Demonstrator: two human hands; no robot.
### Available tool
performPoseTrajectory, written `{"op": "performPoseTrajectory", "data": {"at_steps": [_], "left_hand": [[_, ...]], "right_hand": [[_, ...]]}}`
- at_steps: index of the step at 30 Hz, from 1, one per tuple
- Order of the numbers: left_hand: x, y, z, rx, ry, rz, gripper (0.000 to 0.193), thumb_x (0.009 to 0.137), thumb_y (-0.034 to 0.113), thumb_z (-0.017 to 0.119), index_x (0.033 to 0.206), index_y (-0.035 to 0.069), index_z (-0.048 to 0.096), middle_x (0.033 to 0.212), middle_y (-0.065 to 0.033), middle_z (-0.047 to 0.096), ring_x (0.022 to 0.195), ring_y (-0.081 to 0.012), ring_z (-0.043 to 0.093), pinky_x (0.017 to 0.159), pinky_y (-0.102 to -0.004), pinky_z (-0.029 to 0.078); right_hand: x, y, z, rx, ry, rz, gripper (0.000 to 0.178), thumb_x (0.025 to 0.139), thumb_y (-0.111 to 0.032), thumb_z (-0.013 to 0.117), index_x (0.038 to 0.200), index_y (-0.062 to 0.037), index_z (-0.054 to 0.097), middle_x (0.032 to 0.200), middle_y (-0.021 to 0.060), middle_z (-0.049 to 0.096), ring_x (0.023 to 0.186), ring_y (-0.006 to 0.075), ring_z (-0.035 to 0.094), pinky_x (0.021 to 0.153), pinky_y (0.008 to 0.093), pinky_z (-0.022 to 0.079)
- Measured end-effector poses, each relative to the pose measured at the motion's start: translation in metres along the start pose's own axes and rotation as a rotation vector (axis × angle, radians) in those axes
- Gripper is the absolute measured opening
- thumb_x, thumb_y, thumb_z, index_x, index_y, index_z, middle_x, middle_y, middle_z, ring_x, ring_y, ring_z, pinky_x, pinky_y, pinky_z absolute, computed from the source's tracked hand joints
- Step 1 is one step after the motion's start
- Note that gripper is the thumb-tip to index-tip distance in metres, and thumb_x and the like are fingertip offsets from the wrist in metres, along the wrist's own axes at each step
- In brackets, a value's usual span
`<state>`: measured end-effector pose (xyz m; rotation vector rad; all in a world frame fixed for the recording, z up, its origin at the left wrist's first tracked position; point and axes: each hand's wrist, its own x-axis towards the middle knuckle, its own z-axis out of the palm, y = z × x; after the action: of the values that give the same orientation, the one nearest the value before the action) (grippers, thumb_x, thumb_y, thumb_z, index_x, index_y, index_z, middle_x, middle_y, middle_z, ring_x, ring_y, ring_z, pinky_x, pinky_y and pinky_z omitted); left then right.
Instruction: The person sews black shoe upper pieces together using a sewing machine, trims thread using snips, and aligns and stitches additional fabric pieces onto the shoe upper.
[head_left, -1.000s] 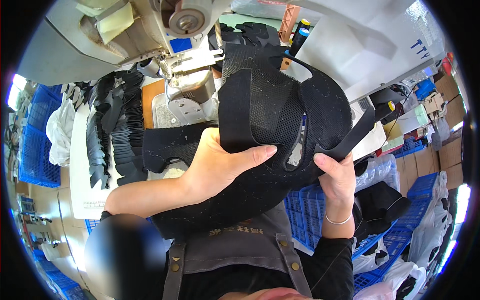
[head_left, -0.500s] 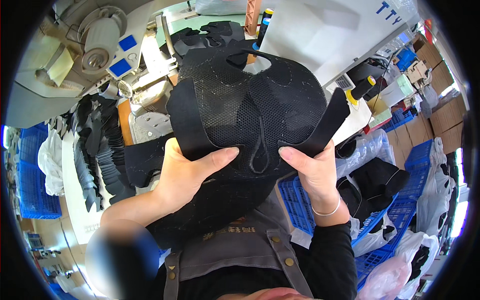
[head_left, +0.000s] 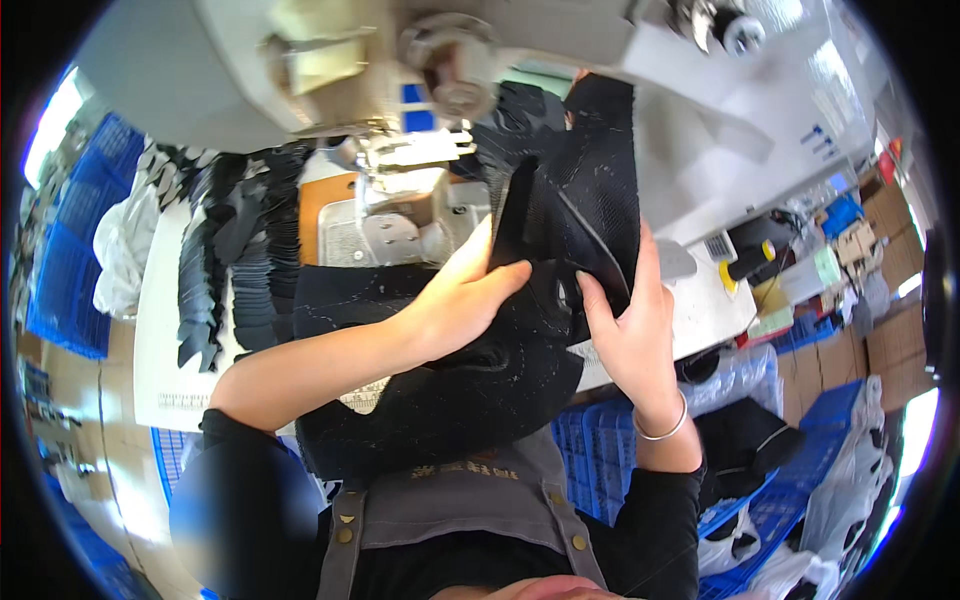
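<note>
Both my hands hold a black mesh fabric piece (head_left: pixel 600 190), now folded and turned partly on edge above the table. My left hand (head_left: pixel 465 300) grips its left side, thumb pointing inward and fingers hidden behind the cloth. My right hand (head_left: pixel 635 335), with a bracelet at the wrist, pinches the right edge between thumb and hidden fingers. More black fabric (head_left: pixel 450 410) hangs below toward my apron; I cannot tell whether it is all one piece. Beyond my left hand stands a sewing machine, its metal bed (head_left: pixel 385 235) and presser area (head_left: pixel 415 150) partly blurred.
Stacked black cut pieces (head_left: pixel 265 290) lie on the white table left of the machine. A yellow-and-black thread cone (head_left: pixel 745 265) stands at right. Blue crates (head_left: pixel 85 240) flank both sides, and plastic bags (head_left: pixel 835 500) sit by the right ones.
The fabric, earlier spread flat facing me, is now folded and turned edgewise. Both hands have come closer together. The view has shifted, so the machine appears nearer and more central.
</note>
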<state>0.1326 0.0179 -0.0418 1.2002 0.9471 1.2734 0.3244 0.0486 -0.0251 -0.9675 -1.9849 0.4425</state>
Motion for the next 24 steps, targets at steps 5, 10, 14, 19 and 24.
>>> {"op": "performPoseTrajectory", "data": {"at_steps": [5,10,14,19,24], "left_hand": [[0.020,0.000,-0.009,-0.131,0.117,0.221,0.061,0.091,0.009,0.056,0.144,0.000,0.028,0.135,-0.0114,0.046,0.123,-0.0185,0.045,0.105,-0.0327,0.038],[0.058,-0.003,-0.024,0.449,0.209,-0.073,0.065,0.089,0.025,0.061,0.137,-0.008,0.031,0.119,-0.0219,0.051,0.102,-0.0234,0.050,0.092,-0.0348,0.042],[0.047,-0.005,-0.020,0.317,0.155,0.110,0.093,0.087,0.016,0.064,0.154,0.009,0.000,0.151,-0.0259,0.025,0.137,-0.0249,0.033,0.101,-0.0332,0.039],[-0.043,0.014,-0.058,0.476,-0.325,0.024,0.039,0.092,0.004,0.056,0.131,0.000,0.054,0.125,-0.0128,0.060,0.109,-0.0175,0.063,0.097,-0.0315,0.048],[-0.134,0.046,-0.157,0.815,0.151,0.011,0.015,0.090,0.010,0.062,0.100,0.002,0.071,0.095,-0.0092,0.072,0.089,-0.0150,0.068,0.079,-0.0282,0.053]], "right_hand": [[0.050,0.015,0.002,0.022,0.162,0.021,0.038,0.082,-0.011,0.069,0.115,0.0050,0.059,0.099,0.0238,0.068,0.091,0.0375,0.067,0.083,0.0393,0.050],[0.141,0.061,0.055,-0.217,0.371,-0.158,0.042,0.084,-0.021,0.066,0.116,0.0038,0.057,0.097,0.0277,0.066,0.093,0.0465,0.062,0.083,0.0483,0.048],[0.220,0.104,0.093,-0.277,0.306,-0.120,0.040,0.084,-0.020,0.065,0.117,0.0009,0.058,0.100,0.0250,0.066,0.095,0.0434,0.062,0.084,0.0473,0.048],[0.277,0.208,0.146,-0.361,0.054,0.032,0.066,0.073,-0.029,0.078,0.127,-0.0031,0.052,0.123,0.0220,0.058,0.112,0.0391,0.057,0.093,0.0470,0.047],[0.281,0.282,0.166,-0.519,-0.045,0.045,0.059,0.074,-0.029,0.077,0.123,-0.0050,0.054,0.124,0.0191,0.058,0.113,0.0359,0.057,0.092,0.0451,0.048]]}}
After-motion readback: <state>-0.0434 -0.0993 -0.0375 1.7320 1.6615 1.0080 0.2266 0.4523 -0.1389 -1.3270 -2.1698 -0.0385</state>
